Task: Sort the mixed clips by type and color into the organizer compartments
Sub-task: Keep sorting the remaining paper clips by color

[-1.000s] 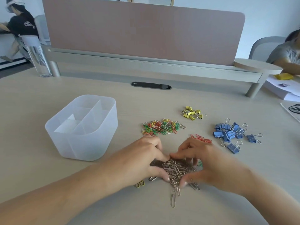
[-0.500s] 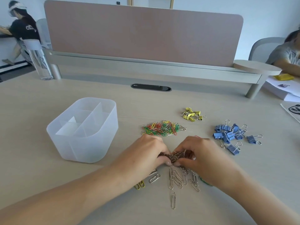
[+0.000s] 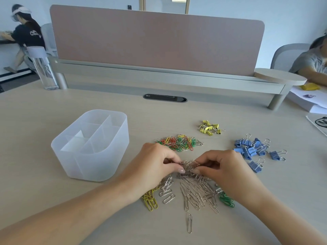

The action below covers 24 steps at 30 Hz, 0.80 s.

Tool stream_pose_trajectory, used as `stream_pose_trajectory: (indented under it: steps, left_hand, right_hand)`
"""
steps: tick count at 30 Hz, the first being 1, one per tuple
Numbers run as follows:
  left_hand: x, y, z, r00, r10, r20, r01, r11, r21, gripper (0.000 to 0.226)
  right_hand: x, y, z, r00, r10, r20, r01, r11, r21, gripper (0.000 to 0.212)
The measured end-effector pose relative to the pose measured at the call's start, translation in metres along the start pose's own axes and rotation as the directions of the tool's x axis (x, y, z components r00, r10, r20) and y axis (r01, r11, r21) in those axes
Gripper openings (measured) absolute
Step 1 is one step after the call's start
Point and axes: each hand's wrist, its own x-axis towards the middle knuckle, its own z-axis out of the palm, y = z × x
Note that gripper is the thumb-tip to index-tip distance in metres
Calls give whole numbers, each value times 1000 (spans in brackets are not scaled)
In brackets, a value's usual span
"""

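Bunch of silver paper clips (image 3: 188,167): tangled and held between both hands, at or just above the table (image 3: 53,200), centre front. Its outer edges are covered by fingertips, so the count cannot be read.

Left hand (image 3: 155,167): thumb and forefinger pinch the left side of the bunch. The other fingers are curled under the palm and mostly hidden.

Right hand (image 3: 224,168): thumb and forefinger pinch the right side, thumb tips of the two hands nearly meeting. Remaining fingers are curled, their tips out of sight.

Loose silver clips (image 3: 196,197): scattered flat on the table just below the bunch. A single silver clip (image 3: 189,223) lies apart, nearer the camera.

Yellow paper clips (image 3: 150,200): small cluster beside the left wrist, partly hidden beneath it.

Green paper clips (image 3: 226,200): small cluster partly hidden under the right hand.

Mixed coloured paper clips (image 3: 178,143): a pile just beyond the hands, its near-left edge cut off by the left knuckles.

Yellow binder clips (image 3: 209,128): group further back, to the right.

Blue binder clips (image 3: 251,149): group to the right of the right hand, the nearest ones close behind it.

Organizer (image 3: 92,167): translucent and divided into compartments, standing to the left of the hands, well apart from the piles.

Background: desk divider panel (image 3: 159,41) and a clear bottle (image 3: 44,68) at far left.
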Motion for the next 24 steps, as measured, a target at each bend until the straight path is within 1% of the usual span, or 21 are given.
stream_pose_trajectory:
  steps: [2, 9, 13, 18, 21, 24]
  left_hand:
    - [0, 0, -2, 1000, -14, -7, 13, 1000, -19, 18]
    - [0, 2, -8, 995, -100, 8, 100, 986, -136, 12]
    - [1, 4, -10, 990, -142, 13, 142, 971, -190, 7]
    - [2, 4, -15, 980, -188, 62, 198, 940, -277, 20]
    - [2, 6, -19, 977, -188, 98, 211, 916, -341, 26]
    - [3, 11, -25, 977, -176, 124, 212, 884, -417, 33]
  right_hand:
    - [0, -2, -1, 1000, 25, 2, -25, 999, 36, 14]
    - [1, -5, -5, 998, 70, -6, -68, 983, 168, 7]
    - [2, -5, -6, 996, 89, 4, -86, 958, 275, 10]
    - [1, -3, -9, 994, 107, 35, -112, 922, 370, 6]
    - [0, -7, -12, 995, 98, 22, -96, 871, 482, 16]
    - [0, -12, -17, 993, 108, 38, -111, 826, 553, 15]
